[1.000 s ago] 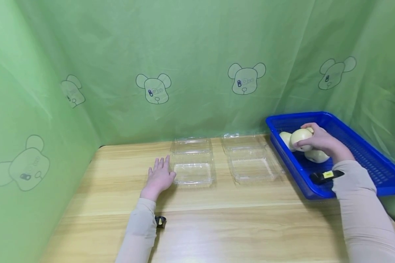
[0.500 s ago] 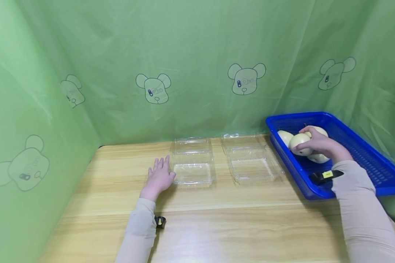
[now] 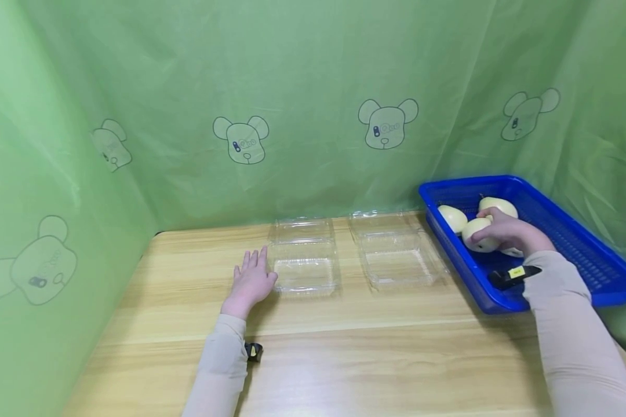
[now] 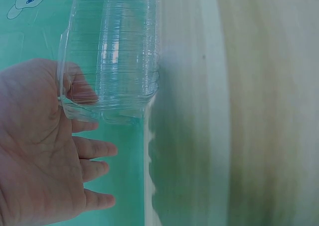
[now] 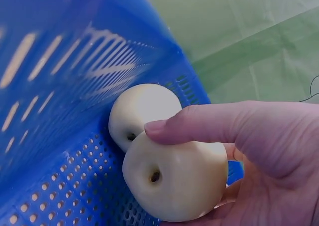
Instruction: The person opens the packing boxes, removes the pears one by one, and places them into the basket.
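Note:
Inside the blue basket (image 3: 477,289) at the right, my right hand (image 3: 513,231) grips a pale yellow pear (image 3: 475,236), thumb on the near side. The right wrist view shows this pear (image 5: 174,186) with its dimpled end outward, against another pear (image 5: 144,109). A left pear (image 3: 451,218) and a far pear (image 3: 499,205) lie around the held one; a further one is mostly hidden under the hand. My left hand (image 3: 250,282) has its fingers extended beside the left clear plastic box (image 3: 306,288). In the left wrist view its thumb shows through the box wall (image 4: 109,61).
A second clear plastic box (image 3: 401,282), lid also raised at the back, stands between the left box and the basket. All rest on a wooden table (image 3: 344,359). A green curtain (image 3: 313,75) with bear-head prints encloses the back and sides.
My right hand has lowered the gripped pear a little toward the near side of the basket. The far pear behind it has come into view. My left hand has stayed in place.

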Demonstrator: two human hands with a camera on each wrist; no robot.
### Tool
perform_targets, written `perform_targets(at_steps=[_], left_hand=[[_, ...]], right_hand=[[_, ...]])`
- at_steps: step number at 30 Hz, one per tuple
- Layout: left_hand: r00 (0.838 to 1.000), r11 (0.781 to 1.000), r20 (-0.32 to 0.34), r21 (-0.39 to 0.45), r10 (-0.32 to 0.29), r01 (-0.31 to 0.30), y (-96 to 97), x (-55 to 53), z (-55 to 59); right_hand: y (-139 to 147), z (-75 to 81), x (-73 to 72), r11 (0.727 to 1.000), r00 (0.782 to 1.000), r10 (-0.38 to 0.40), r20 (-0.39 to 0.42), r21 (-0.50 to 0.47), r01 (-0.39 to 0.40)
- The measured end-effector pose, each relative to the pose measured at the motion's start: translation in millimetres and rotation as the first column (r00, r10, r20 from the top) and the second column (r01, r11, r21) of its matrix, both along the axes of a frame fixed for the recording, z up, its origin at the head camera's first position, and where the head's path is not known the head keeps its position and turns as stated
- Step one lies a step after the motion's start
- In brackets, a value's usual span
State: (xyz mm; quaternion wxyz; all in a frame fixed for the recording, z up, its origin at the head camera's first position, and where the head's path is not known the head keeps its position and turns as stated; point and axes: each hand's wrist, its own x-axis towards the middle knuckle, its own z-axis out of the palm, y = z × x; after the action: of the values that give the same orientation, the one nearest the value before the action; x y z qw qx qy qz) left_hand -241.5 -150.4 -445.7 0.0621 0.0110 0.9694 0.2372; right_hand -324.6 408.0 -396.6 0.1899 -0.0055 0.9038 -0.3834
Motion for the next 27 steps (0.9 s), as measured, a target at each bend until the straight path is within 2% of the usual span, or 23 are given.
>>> perform_targets(at_steps=[9,16,27], left_hand=[[1.0,1.0,0.006,0.003,-0.002,0.002,0.0,0.1,2.5],[1.0,1.0,0.004,0.01,0.0,0.0,-0.9,-0.6,2.5],[1.0,1.0,0.008,0.009,-0.002,0.002,-1.9,-0.6,-0.1]], right_hand=[[3.8,-4.8,-2.0,0.999,0.999,0.023,0.047,0.037,-0.025],[2.7,-7.0,-1.9,1.0,0.997,0.026,0.07,0.013,-0.027],[3.6,-9.0,-2.8,0.996,0.992,0.053,0.113,0.069,-0.061]])
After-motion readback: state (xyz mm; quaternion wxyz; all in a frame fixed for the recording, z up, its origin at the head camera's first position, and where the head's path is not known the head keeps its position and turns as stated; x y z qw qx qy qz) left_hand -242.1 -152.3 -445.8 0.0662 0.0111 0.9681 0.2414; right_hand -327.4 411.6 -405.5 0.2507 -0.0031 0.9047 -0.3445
